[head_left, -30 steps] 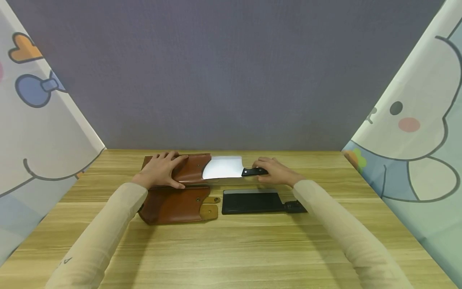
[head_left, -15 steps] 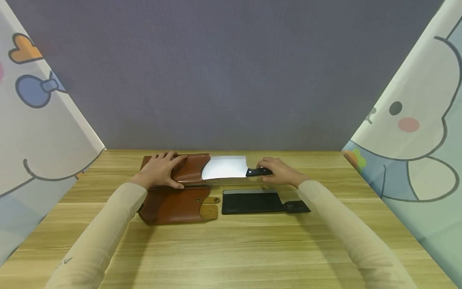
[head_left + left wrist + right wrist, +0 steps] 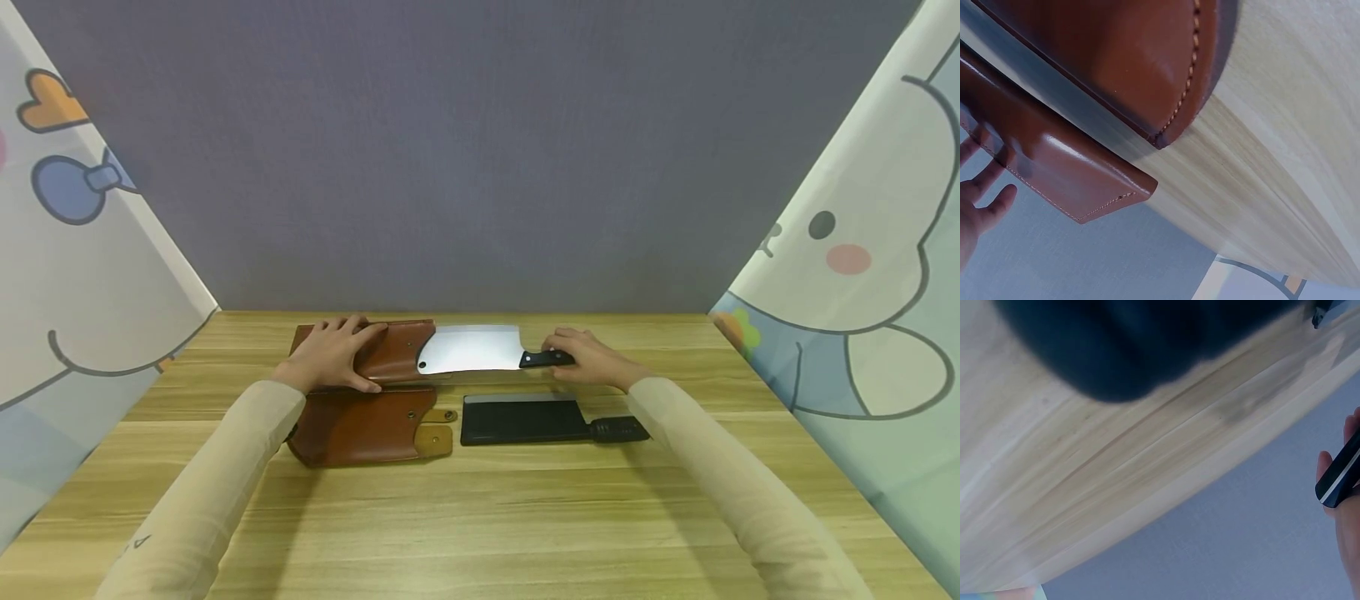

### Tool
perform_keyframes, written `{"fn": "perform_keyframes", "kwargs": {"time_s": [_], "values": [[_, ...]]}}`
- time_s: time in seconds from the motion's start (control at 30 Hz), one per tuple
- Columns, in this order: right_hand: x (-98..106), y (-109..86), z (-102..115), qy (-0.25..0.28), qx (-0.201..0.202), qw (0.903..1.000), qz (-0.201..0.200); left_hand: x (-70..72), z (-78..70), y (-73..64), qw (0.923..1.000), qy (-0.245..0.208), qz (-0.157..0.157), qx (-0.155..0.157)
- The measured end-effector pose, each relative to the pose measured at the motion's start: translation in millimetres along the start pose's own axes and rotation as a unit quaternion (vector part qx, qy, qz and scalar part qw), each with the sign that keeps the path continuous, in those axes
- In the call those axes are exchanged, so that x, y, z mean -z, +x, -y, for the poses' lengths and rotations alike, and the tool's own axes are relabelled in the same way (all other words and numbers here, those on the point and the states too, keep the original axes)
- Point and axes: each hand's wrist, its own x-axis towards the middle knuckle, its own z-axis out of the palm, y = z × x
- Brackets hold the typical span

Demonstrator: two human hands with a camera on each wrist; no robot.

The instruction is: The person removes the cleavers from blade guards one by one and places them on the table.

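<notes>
My right hand (image 3: 588,358) grips the black riveted handle of a cleaver (image 3: 472,347). Its broad silver blade shows from handle to the corner hole, beside the mouth of a brown leather sheath (image 3: 393,350); whether the tip end is still inside is hard to tell. My left hand (image 3: 326,354) holds that sheath across its width, thumb on the near side and fingers toward the far side. In the left wrist view, fingers (image 3: 999,203) lie along the stitched edge of the sheath (image 3: 1079,169). The handle's butt end (image 3: 1335,484) pokes out of my right hand (image 3: 1349,531).
Nearer me lies a second brown sheath (image 3: 360,425) with two tan snap straps (image 3: 435,439). Right of it, a black-bladed cleaver (image 3: 525,421) lies flat, its dark handle (image 3: 618,429) under my right forearm. A grey panel (image 3: 480,167) stands behind the wooden table (image 3: 480,517).
My right hand has drawn the cleaver rightward, baring more of the blade and its corner hole. The left hand and its sheath have barely shifted, slightly left.
</notes>
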Motion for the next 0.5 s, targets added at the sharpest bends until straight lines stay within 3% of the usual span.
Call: {"fn": "perform_keyframes", "kwargs": {"time_s": [0.33, 0.5], "values": [[0.8, -5.2, -4.7, 0.003, -0.011, 0.9999, -0.001, 1.0, -1.3, -0.9, 1.0, -0.002, 0.003, 0.004], [1.4, -8.3, -6.0, 0.008, 0.015, 0.9997, -0.015, 0.4, -1.2, -1.2, 1.0, -0.001, 0.003, 0.005]]}}
